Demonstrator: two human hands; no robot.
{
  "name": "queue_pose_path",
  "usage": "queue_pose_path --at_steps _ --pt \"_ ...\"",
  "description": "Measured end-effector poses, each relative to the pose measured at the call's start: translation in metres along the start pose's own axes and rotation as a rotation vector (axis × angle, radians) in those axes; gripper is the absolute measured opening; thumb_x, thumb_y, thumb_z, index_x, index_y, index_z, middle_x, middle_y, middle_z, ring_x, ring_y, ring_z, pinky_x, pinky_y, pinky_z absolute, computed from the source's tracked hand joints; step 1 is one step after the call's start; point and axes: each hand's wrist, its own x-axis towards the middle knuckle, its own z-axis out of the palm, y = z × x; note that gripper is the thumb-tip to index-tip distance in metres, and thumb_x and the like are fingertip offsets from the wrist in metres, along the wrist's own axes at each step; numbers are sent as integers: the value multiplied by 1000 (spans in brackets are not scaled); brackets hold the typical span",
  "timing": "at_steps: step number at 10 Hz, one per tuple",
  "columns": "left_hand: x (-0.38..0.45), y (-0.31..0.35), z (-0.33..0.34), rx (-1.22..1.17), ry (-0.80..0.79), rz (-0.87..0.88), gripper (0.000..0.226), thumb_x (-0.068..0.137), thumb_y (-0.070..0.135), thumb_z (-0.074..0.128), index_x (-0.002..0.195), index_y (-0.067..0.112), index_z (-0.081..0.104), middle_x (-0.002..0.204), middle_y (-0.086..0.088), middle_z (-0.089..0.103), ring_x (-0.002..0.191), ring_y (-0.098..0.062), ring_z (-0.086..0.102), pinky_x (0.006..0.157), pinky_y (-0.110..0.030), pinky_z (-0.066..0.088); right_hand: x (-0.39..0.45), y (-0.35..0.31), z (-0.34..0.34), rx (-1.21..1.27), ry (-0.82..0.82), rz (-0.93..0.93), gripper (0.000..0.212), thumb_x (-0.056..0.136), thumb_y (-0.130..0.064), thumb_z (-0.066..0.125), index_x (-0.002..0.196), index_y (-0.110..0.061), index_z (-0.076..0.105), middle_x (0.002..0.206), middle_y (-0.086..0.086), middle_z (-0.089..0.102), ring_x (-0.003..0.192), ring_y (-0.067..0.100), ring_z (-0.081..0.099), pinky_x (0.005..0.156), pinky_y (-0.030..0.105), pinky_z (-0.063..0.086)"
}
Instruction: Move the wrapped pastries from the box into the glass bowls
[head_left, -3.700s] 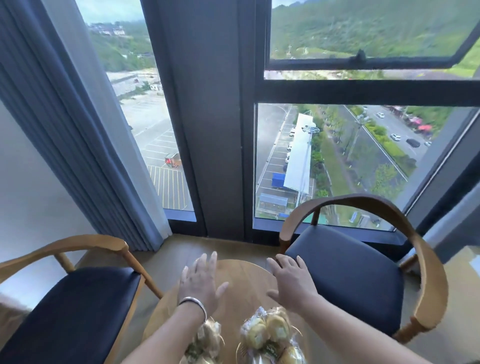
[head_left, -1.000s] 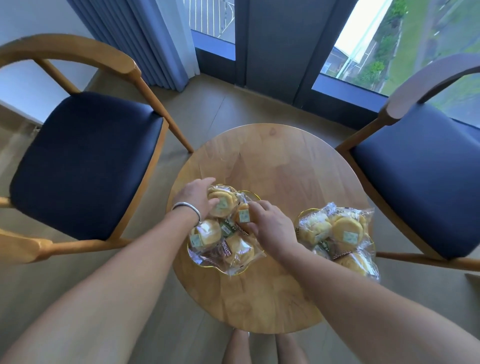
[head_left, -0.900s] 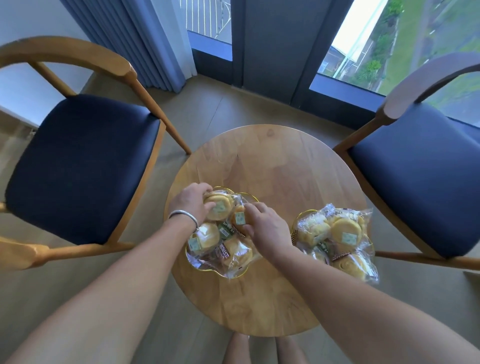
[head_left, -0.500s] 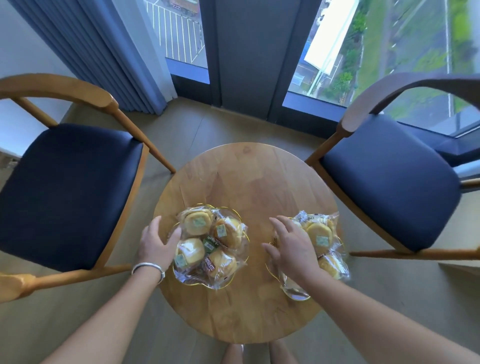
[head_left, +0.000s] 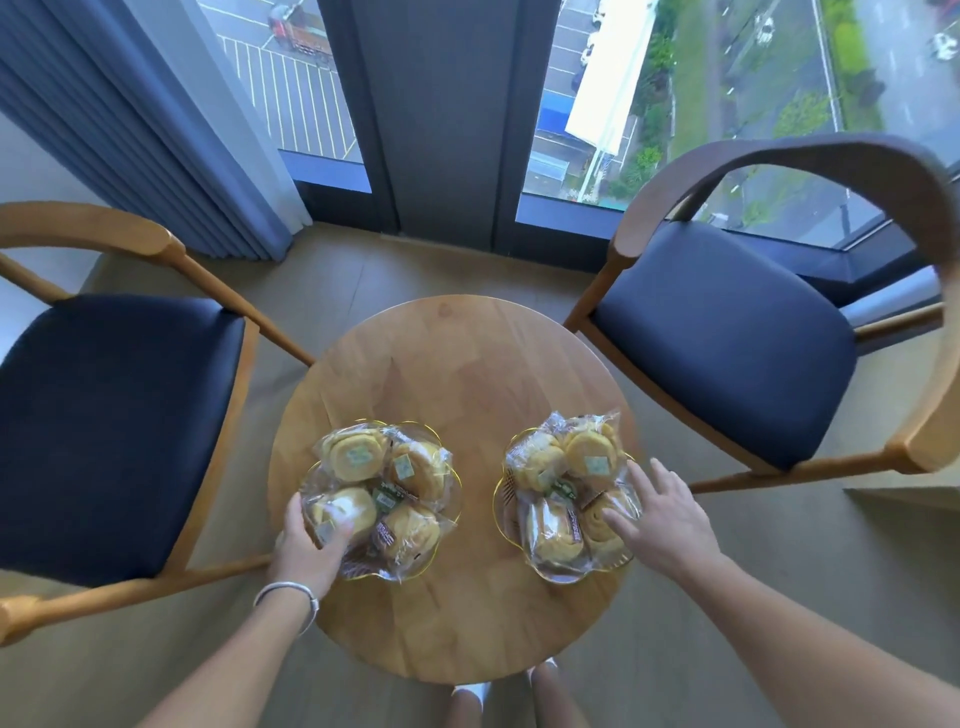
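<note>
Apparently finishing, the left hand (head_left: 306, 540) cups the left bowl (head_left: 452, 480) at the counter's (head_left: 467, 364) near-left edge, fingers curled on its pastries (head_left: 353, 457). Right hand (head_left: 662, 519), fingers released, steadies the right bowl (head_left: 500, 488).

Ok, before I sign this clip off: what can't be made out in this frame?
Head view:
- The box: not in view.
- Labels on the wrapped pastries: too small to read.
- Left hand: its palm side is hidden, so any grip on the left glass bowl is unclear.
- The table: its legs are hidden under its top.
</note>
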Motion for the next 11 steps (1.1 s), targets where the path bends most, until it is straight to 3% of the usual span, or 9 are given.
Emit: queue_pose_path --at_steps 1,3,7,9,11 --pt "-4 3 9 3 42 13 94 80 35 75 152 17 17 147 -15 40 127 -36 45 103 -46 38 -1 -7 12 76 -69 11 94 81 -79 42 153 -37 -2 164 -2 3 149 25 9 116 44 25" --pt "-7 8 19 -20 75 17 95 78 30 78 151 18 19 141 -15 47 122 -35 50 100 -44 41 0 -19 24 222 -64 8 108 77 -73 59 154 -32 -5 164 -1 2 143 27 28 110 43 35" --pt "-6 16 3 -3 33 -38 96 81 36 74 153 21 12 146 -13 44 126 -33 48 103 -48 41 2 -73 6 210 -72 -58 103 80 -66 62 154 -32 -2 163 -3 4 143 27 24 110 46 37" --pt "-46 39 -19 199 87 137 88 84 35 70 152 19 16 152 -10 30 131 -32 41 101 -46 40 -30 -73 -35 117 13 -138 98 80 -68 59 153 -36 2 163 -1 8 147 22 18 110 44 36" --pt "-99 68 -42 500 70 329 88 88 49 59 153 27 4 159 0 17 138 -18 34 108 -35 38 -75 -71 -83 32 84 -197 95 82 -68 59 153 -38 4 163 -1 10 148 22 17 115 41 30"
